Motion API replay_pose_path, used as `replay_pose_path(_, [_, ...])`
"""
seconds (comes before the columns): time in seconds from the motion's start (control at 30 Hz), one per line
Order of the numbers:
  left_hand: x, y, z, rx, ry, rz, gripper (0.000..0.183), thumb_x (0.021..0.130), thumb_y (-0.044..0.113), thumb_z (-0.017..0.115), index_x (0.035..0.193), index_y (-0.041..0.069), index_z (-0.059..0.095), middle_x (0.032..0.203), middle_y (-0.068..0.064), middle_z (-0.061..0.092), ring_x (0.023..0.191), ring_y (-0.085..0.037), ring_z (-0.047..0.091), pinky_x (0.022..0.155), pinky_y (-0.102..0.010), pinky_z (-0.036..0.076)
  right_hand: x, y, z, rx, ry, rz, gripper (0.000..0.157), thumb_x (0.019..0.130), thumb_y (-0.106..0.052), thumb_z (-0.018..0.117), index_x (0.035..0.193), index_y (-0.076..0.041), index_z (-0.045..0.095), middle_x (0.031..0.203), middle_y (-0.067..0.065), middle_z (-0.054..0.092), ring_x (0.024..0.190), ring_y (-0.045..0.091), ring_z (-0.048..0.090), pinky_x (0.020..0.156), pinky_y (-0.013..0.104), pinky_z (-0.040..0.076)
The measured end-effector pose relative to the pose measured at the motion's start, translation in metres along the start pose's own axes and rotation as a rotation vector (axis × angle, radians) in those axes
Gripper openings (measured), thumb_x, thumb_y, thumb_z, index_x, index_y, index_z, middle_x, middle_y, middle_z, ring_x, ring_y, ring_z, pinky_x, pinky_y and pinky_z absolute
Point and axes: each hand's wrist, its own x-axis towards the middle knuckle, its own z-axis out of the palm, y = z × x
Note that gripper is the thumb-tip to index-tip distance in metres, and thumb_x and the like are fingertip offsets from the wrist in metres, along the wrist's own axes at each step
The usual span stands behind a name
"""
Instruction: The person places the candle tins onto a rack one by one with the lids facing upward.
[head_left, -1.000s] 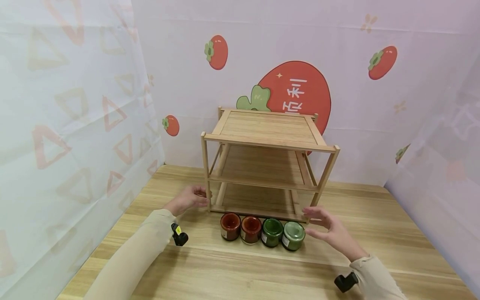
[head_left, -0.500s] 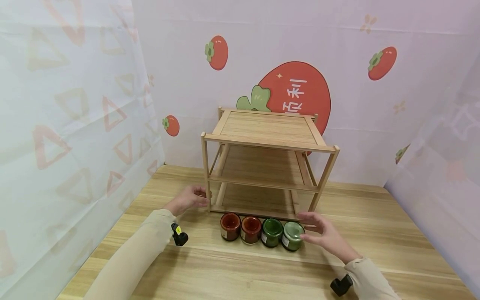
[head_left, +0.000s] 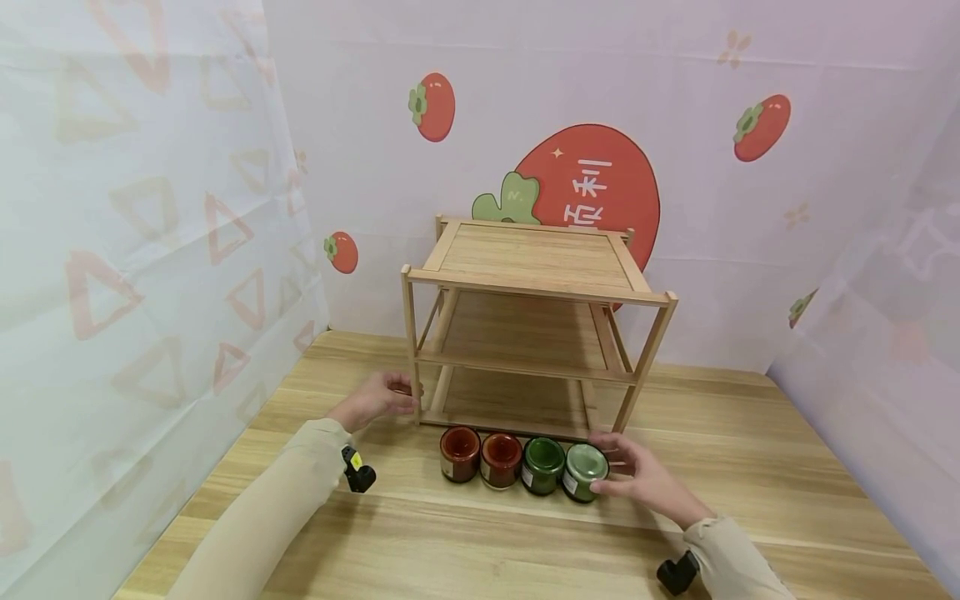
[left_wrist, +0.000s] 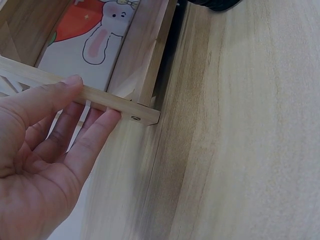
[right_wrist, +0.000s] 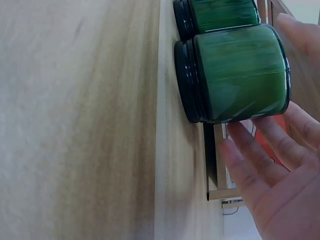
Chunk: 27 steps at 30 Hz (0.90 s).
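Observation:
A three-tier wooden shelf [head_left: 540,254] stands on the table. My left hand [head_left: 382,395] grips its front left leg low down, the thumb [left_wrist: 70,86] on one face and fingers behind. Four-sided bars frame each tier. In a row before the shelf stand two reddish-brown glass jars [head_left: 460,454], a dark green jar [head_left: 543,465] and a pale green jar [head_left: 586,472], all lid down. My right hand [head_left: 637,475] is spread beside the pale green jar, its thumb overlapping the front edge and its fingers reaching behind. In the right wrist view the fingertips [right_wrist: 230,150] lie right beside its glass.
The wooden table [head_left: 480,550] runs forward of the jars and to both sides of the shelf. A printed cloth backdrop [head_left: 360,108] hangs behind, with cloth walls left and right. Small black cameras [head_left: 677,573] sit on both wrists.
My right hand has moved left and slightly nearer to me, from beside the shelf's front right leg to around the pale green jar. The left hand, shelf and jars stay where they were.

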Motion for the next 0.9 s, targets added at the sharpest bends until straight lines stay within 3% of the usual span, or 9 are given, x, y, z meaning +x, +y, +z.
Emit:
replay_pose_path(0.2, [-0.0013, 0.0019, 0.0005, -0.006, 0.005, -0.006, 0.036, 0.085, -0.011, 0.062, 0.119, -0.018, 0.05, 0.122, -0.037, 0.053, 0.092, -0.018, 0.065, 0.09, -0.033, 0.058, 0.0025, 0.0044, 0.0021, 0.002, -0.015, 0.004, 0.072, 0.073, -0.024, 0.084, 0.134, -0.004, 0.049, 0.131, 0.02, 0.055, 0.11, 0.033, 0.058, 0.091, 0.022, 0.052])
replay_pose_path(0.5, [-0.0025, 0.0033, 0.0009, 0.001, -0.005, -0.003, 0.034, 0.086, -0.01, 0.062, 0.117, -0.017, 0.05, 0.122, -0.036, 0.053, 0.096, -0.023, 0.065, 0.091, -0.034, 0.058, 0.0036, 0.0038, 0.0017, -0.037, -0.028, 0.038, 0.075, 0.073, -0.022, 0.084, 0.134, -0.001, 0.047, 0.119, 0.016, 0.061, 0.108, 0.03, 0.059, 0.088, 0.026, 0.054])
replay_pose_path(0.9, [-0.0041, 0.0038, 0.0016, 0.009, 0.0, 0.007, 0.032, 0.086, -0.011, 0.061, 0.116, -0.017, 0.052, 0.12, -0.036, 0.053, 0.096, -0.024, 0.065, 0.091, -0.036, 0.057, 0.0062, 0.0047, 0.0028, -0.055, -0.05, 0.032, 0.077, 0.071, -0.021, 0.085, 0.133, 0.003, 0.046, 0.116, 0.015, 0.061, 0.106, 0.029, 0.059, 0.086, 0.021, 0.053])
